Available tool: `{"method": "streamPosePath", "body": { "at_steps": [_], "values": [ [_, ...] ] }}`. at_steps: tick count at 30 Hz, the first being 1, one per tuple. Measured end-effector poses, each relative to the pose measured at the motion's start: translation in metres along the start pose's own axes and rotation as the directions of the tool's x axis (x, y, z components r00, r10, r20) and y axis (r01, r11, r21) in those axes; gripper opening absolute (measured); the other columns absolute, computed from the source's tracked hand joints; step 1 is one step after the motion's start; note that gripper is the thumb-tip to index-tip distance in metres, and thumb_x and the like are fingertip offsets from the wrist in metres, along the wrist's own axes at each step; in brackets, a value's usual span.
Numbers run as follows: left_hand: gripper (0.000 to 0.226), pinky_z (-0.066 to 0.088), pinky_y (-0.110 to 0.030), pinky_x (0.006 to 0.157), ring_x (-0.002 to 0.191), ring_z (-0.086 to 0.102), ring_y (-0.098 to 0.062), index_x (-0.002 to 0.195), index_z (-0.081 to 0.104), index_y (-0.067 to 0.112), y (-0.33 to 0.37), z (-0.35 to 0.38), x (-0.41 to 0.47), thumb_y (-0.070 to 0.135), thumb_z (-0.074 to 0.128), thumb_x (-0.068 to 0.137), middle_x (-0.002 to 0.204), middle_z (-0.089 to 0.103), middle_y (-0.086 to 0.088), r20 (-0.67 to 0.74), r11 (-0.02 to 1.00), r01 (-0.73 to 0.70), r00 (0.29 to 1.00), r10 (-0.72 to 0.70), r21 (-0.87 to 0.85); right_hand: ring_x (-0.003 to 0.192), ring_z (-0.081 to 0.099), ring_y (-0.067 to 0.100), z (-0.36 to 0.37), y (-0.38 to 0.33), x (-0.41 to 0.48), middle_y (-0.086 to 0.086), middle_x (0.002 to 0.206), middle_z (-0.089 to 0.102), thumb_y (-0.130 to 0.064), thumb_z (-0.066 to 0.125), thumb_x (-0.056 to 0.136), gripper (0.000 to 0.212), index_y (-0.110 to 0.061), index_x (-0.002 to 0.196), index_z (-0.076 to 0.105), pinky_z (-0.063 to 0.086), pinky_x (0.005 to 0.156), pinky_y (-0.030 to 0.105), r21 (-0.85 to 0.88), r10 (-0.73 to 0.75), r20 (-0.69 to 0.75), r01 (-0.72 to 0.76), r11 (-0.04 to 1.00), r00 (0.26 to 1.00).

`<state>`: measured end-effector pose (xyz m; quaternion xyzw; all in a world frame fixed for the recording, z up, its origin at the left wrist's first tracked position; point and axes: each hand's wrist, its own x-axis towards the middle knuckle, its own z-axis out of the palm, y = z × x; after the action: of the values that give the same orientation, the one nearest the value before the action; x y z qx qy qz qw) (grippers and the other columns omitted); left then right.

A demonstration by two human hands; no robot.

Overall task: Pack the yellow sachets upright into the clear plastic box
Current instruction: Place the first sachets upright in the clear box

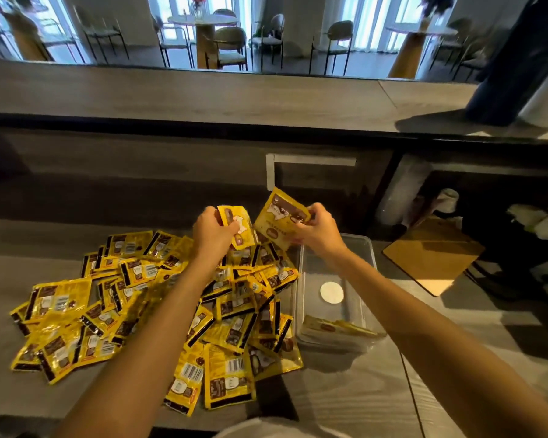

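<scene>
- Your left grip [214, 232] is curled round one yellow sachet [239, 227], held above the far edge of the pile [159, 301].
- Your right grip [318, 230] pinches a second sachet [277, 218] by its edge, tilted, over the far end of the clear plastic box [369, 248].
- The pile lies spread on the desk [345, 393], just left of the box.
- Inside the box, a few packed sachets [336, 328] lean at the near end, and a white round disc [332, 292] shows on the floor.
</scene>
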<state>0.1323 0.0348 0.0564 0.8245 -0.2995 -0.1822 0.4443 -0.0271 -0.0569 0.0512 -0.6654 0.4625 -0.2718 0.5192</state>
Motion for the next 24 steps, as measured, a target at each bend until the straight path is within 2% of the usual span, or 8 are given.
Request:
{"method": "streamPosePath", "body": {
  "at_steps": [4, 8, 10, 12, 16, 20, 22, 24],
  "values": [
    [0.05, 0.055, -0.029, 0.058, 0.08, 0.062, -0.018, 0.12, 0.046, 0.012, 0.014, 0.014, -0.008, -0.008, 0.065, 0.078, 0.1, 0.056, -0.007, 0.326, 0.889, 0.329, 0.919, -0.224, -0.318, 0.095, 0.062, 0.017, -0.028, 0.009, -0.002, 0.008, 0.105, 0.064, 0.001, 0.071, 0.077, 0.038, -0.003, 0.112, 0.057, 0.054, 0.07, 0.024, 0.028, 0.057, -0.099, -0.055, 0.998, 0.993],
    [0.028, 0.056, -0.033, 0.059, 0.072, 0.062, -0.017, 0.101, 0.059, 0.007, 0.016, 0.034, -0.016, -0.01, 0.061, 0.079, 0.084, 0.063, -0.007, 0.469, 0.761, 0.513, 0.826, -0.312, -0.397, 0.104, 0.065, 0.025, -0.05, 0.022, -0.003, 0.012, 0.11, 0.068, -0.004, 0.071, 0.078, 0.028, -0.003, 0.105, 0.066, 0.054, 0.09, 0.038, 0.109, 0.121, -0.203, -0.101, 0.989, 0.972],
    [0.013, 0.054, -0.029, 0.049, 0.065, 0.061, -0.016, 0.083, 0.059, 0.011, 0.017, 0.044, -0.021, -0.001, 0.065, 0.081, 0.075, 0.063, -0.006, 0.448, 0.759, 0.524, 0.826, -0.341, -0.387, 0.108, 0.063, 0.026, -0.059, 0.026, -0.005, 0.01, 0.112, 0.066, -0.007, 0.061, 0.086, 0.02, -0.008, 0.107, 0.062, 0.052, 0.093, 0.04, 0.115, 0.123, -0.244, -0.098, 0.989, 0.962],
    [0.009, 0.052, -0.027, 0.05, 0.062, 0.06, -0.015, 0.079, 0.062, 0.013, 0.02, 0.055, -0.027, 0.008, 0.067, 0.082, 0.071, 0.062, -0.004, 0.412, 0.781, 0.498, 0.846, -0.34, -0.377, 0.11, 0.061, 0.028, -0.067, 0.03, -0.008, 0.009, 0.117, 0.061, -0.009, 0.05, 0.093, 0.023, -0.01, 0.116, 0.053, 0.053, 0.091, 0.045, 0.142, 0.141, -0.223, -0.111, 0.984, 0.965],
    [0.015, 0.046, -0.024, 0.056, 0.06, 0.056, -0.013, 0.071, 0.06, 0.014, 0.028, 0.07, -0.029, 0.009, 0.067, 0.083, 0.07, 0.061, -0.003, 0.417, 0.798, 0.466, 0.858, -0.3, -0.383, 0.088, 0.064, 0.022, -0.079, 0.041, -0.018, 0.005, 0.108, 0.051, -0.006, 0.045, 0.095, 0.025, -0.012, 0.117, 0.035, 0.059, 0.059, 0.043, 0.176, 0.175, -0.125, -0.152, 0.973, 0.977],
    [0.016, 0.054, -0.025, 0.051, 0.07, 0.061, -0.015, 0.088, 0.059, 0.01, 0.04, 0.074, -0.032, -0.004, 0.064, 0.081, 0.085, 0.064, -0.007, 0.563, 0.764, 0.522, 0.785, -0.257, -0.379, 0.097, 0.061, 0.025, -0.091, 0.049, -0.019, 0.012, 0.103, 0.057, -0.001, 0.066, 0.08, 0.029, -0.013, 0.1, 0.049, 0.056, 0.077, 0.041, -0.059, 0.127, -0.181, -0.14, 0.988, 0.975],
    [0.029, 0.056, -0.029, 0.061, 0.086, 0.063, -0.02, 0.099, 0.055, 0.01, 0.042, 0.077, -0.033, -0.01, 0.063, 0.079, 0.1, 0.063, -0.011, 0.603, 0.787, 0.51, 0.764, -0.229, -0.347, 0.094, 0.061, 0.025, -0.096, 0.051, -0.02, 0.013, 0.098, 0.06, -0.001, 0.068, 0.078, 0.024, -0.011, 0.097, 0.057, 0.055, 0.078, 0.038, -0.066, 0.125, -0.166, -0.138, 0.988, 0.978],
    [0.032, 0.055, -0.036, 0.075, 0.102, 0.061, -0.025, 0.094, 0.054, 0.014, 0.04, 0.083, -0.035, -0.011, 0.064, 0.077, 0.11, 0.061, -0.011, 0.59, 0.832, 0.46, 0.779, -0.212, -0.309, 0.09, 0.062, 0.022, -0.1, 0.052, -0.021, 0.01, 0.092, 0.063, -0.006, 0.067, 0.082, 0.013, -0.008, 0.093, 0.061, 0.054, 0.076, 0.034, -0.085, 0.087, -0.177, -0.103, 0.991, 0.98]
  ]
}}
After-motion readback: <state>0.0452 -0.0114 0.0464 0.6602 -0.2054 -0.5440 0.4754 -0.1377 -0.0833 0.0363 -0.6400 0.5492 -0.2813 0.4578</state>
